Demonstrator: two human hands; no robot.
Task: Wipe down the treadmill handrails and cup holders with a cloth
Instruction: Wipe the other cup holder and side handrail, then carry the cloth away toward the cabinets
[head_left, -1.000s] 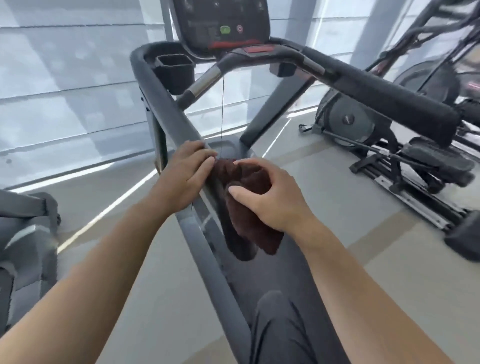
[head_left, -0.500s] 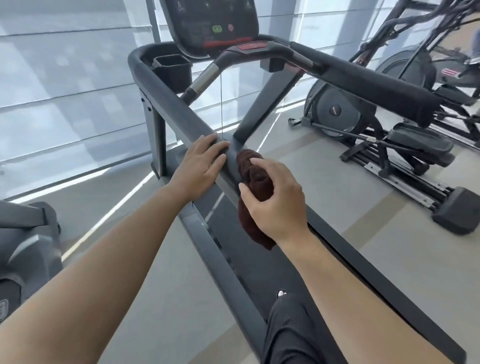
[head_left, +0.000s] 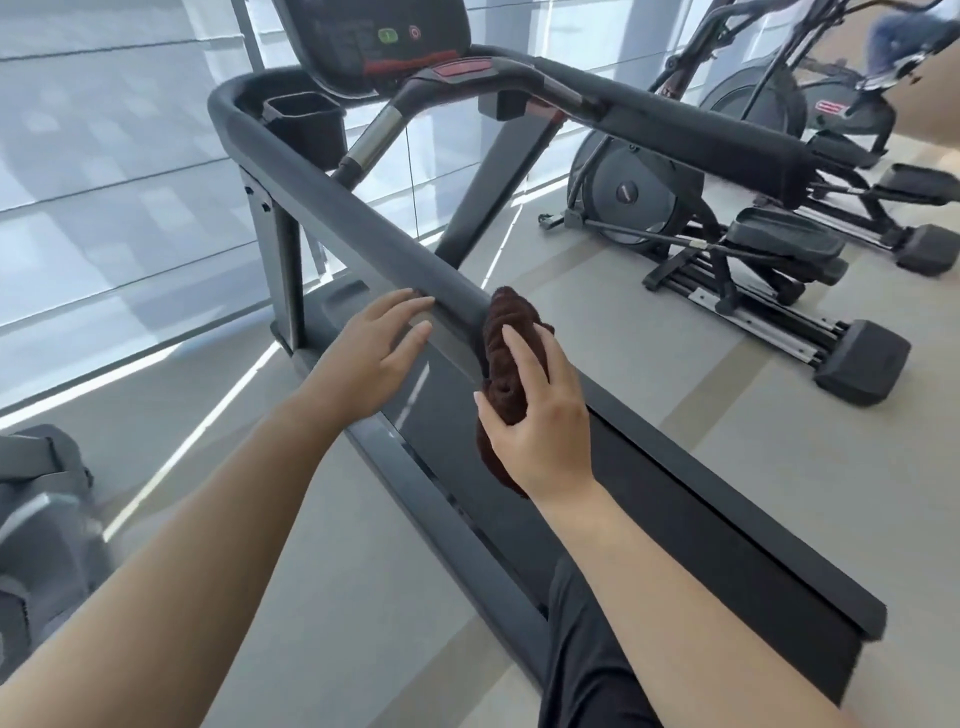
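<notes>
Cloth (head_left: 511, 358), bunched and dark brown, sits mid-frame in my right hand (head_left: 540, 426), which is closed around it at the near end of the left handrail (head_left: 363, 228). My left hand (head_left: 376, 353) lies open and empty, fingertips on the rail. I judge the rail wipe is just starting; next I slide toward the cup holder (head_left: 306, 122), upper left.

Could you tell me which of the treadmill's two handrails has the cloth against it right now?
The left handrail: the right hand presses the dark brown cloth against its near end. The right handrail is untouched, with no hand near it.
</notes>
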